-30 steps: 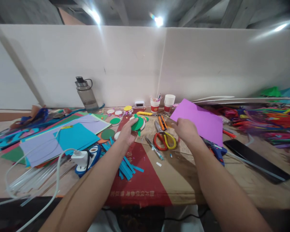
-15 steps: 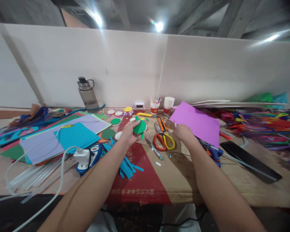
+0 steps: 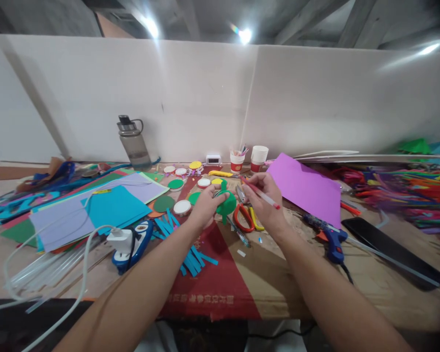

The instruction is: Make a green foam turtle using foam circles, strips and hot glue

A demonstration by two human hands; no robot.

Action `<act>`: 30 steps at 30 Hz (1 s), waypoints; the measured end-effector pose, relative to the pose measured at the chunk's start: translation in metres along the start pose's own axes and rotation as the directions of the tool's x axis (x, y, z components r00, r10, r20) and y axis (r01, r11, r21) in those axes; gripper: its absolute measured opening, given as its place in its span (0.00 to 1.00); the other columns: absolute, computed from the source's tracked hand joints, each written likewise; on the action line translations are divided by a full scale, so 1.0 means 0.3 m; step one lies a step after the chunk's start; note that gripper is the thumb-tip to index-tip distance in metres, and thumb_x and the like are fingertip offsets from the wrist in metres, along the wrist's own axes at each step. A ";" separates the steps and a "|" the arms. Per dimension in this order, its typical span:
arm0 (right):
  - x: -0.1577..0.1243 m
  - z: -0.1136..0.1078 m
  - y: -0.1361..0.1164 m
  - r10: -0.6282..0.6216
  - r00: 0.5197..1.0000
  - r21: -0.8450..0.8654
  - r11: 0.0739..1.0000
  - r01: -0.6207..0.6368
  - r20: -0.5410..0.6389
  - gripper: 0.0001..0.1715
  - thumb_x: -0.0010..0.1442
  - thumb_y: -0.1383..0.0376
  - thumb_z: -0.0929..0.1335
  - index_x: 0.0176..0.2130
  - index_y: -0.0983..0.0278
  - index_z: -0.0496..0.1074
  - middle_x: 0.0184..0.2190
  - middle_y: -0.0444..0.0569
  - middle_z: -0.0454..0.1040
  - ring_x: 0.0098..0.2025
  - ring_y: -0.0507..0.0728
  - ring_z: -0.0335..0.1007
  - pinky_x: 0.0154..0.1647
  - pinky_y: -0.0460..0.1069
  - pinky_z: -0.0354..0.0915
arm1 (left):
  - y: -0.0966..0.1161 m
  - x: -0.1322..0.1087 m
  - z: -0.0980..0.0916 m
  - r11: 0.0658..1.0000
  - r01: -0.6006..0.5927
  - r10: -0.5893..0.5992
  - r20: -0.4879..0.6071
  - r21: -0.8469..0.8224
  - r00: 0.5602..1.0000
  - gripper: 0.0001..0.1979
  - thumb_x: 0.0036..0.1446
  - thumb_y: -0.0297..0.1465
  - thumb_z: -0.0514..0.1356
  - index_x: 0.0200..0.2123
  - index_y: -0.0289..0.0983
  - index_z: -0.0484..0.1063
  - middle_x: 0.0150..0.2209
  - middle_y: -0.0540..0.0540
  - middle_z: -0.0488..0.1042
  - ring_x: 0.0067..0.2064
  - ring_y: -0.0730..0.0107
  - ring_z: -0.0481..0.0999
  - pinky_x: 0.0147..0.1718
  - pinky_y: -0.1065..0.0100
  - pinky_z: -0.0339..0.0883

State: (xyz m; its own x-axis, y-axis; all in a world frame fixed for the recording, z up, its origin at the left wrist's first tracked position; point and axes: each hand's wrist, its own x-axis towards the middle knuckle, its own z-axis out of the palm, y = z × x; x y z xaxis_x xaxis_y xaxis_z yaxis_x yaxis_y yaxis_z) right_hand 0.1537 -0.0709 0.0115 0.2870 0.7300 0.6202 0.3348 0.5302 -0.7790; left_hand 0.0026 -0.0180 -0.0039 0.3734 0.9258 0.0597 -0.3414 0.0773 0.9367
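Note:
My left hand is closed on a green paper disc that has small green tabs at its top and bottom edges. In my right hand is a red pen, held slantwise between thumb and fingers, its tip toward the disc but apart from it. Below and between the hands lie scissors with red and yellow handles, partly hidden by my right hand. A clear pen rests beside them. Left of my left hand are a white disc and several blue paper strips.
Coloured paper sheets and a blue power strip lie left. A glue gun, a purple sheet and a black phone-like slab lie right. Paper cups and a water bottle stand along the wall.
My right hand has come left and toward me from beside the purple sheet, now with the red pen plainly in it. My left hand has carried the green disc slightly right.

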 end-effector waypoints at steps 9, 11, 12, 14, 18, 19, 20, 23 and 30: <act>-0.042 0.042 -0.016 -0.081 0.988 -0.215 0.971 0.107 0.128 0.08 0.63 0.59 0.65 0.41 0.59 0.69 0.37 0.48 0.76 0.39 0.56 0.72 0.41 0.51 0.68 | -0.009 0.000 0.000 0.985 -0.088 0.092 -0.018 0.148 0.996 0.19 0.42 0.35 0.73 0.37 0.35 0.76 0.38 0.45 0.80 0.37 0.67 0.77 0.39 0.67 0.69; -0.047 0.047 -0.016 -0.055 0.988 -0.236 0.968 0.088 0.142 0.09 0.63 0.58 0.65 0.41 0.59 0.69 0.38 0.48 0.76 0.39 0.57 0.72 0.41 0.51 0.68 | -0.011 0.002 -0.002 0.983 -0.089 0.096 -0.039 0.161 0.995 0.17 0.42 0.34 0.73 0.36 0.35 0.76 0.37 0.45 0.79 0.36 0.67 0.76 0.38 0.68 0.69; -0.049 0.049 -0.014 -0.047 0.989 -0.241 0.967 0.081 0.143 0.09 0.63 0.58 0.65 0.41 0.59 0.69 0.38 0.49 0.76 0.39 0.57 0.72 0.41 0.52 0.69 | -0.011 0.002 -0.002 0.982 -0.092 0.100 -0.041 0.167 0.994 0.17 0.42 0.33 0.73 0.36 0.35 0.77 0.36 0.46 0.79 0.36 0.67 0.75 0.38 0.68 0.68; -0.051 0.051 -0.012 -0.044 0.990 -0.250 0.965 0.076 0.133 0.10 0.63 0.58 0.65 0.41 0.60 0.69 0.38 0.49 0.76 0.39 0.57 0.72 0.42 0.52 0.69 | -0.008 0.002 -0.001 0.982 -0.101 0.107 -0.024 0.162 0.994 0.16 0.41 0.33 0.74 0.34 0.35 0.77 0.35 0.46 0.78 0.36 0.67 0.75 0.39 0.68 0.68; -0.044 0.045 -0.012 -0.134 0.987 -0.236 0.960 0.152 0.090 0.10 0.65 0.58 0.63 0.43 0.59 0.70 0.42 0.50 0.76 0.43 0.58 0.72 0.48 0.54 0.67 | -0.004 0.002 -0.001 0.986 -0.092 0.093 0.004 0.137 0.996 0.18 0.40 0.33 0.74 0.36 0.35 0.75 0.33 0.48 0.77 0.35 0.67 0.74 0.37 0.68 0.67; -0.041 0.043 -0.013 -0.165 0.983 -0.235 0.955 0.180 0.084 0.11 0.66 0.58 0.63 0.43 0.59 0.70 0.43 0.50 0.76 0.45 0.58 0.72 0.50 0.54 0.67 | -0.004 0.002 -0.003 0.986 -0.086 0.087 0.001 0.141 0.996 0.18 0.41 0.33 0.74 0.36 0.35 0.75 0.33 0.48 0.77 0.35 0.68 0.74 0.37 0.69 0.66; -0.038 0.042 -0.014 -0.189 0.979 -0.240 0.949 0.203 0.080 0.11 0.66 0.58 0.62 0.43 0.59 0.71 0.43 0.50 0.76 0.46 0.58 0.72 0.51 0.55 0.66 | -0.004 0.002 -0.004 0.986 -0.083 0.084 -0.002 0.144 0.996 0.18 0.41 0.33 0.74 0.37 0.35 0.75 0.34 0.48 0.77 0.34 0.68 0.74 0.36 0.69 0.66; -0.035 0.038 -0.019 -0.209 0.974 -0.247 0.943 0.223 0.082 0.11 0.66 0.59 0.62 0.42 0.59 0.72 0.43 0.50 0.76 0.46 0.59 0.72 0.52 0.55 0.65 | -0.006 0.001 -0.006 0.989 -0.089 0.091 -0.006 0.120 0.996 0.18 0.42 0.33 0.74 0.37 0.35 0.75 0.35 0.48 0.77 0.36 0.69 0.74 0.37 0.69 0.67; -0.048 0.040 -0.030 -0.188 0.980 -0.217 0.956 0.197 0.062 0.09 0.66 0.59 0.64 0.41 0.58 0.73 0.40 0.49 0.76 0.45 0.58 0.72 0.51 0.55 0.66 | 0.005 -0.003 0.009 0.996 -0.041 0.045 0.050 -0.080 0.998 0.24 0.40 0.35 0.75 0.40 0.34 0.73 0.35 0.45 0.79 0.35 0.66 0.78 0.37 0.68 0.70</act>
State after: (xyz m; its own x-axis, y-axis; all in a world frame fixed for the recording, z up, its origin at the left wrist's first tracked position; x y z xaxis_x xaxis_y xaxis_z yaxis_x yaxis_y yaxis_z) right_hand 0.1358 -0.0810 0.0087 0.1626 0.6426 0.7488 0.5718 0.5571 -0.6022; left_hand 0.0041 -0.0198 -0.0018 0.4006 0.9085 0.1187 -0.4239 0.0689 0.9031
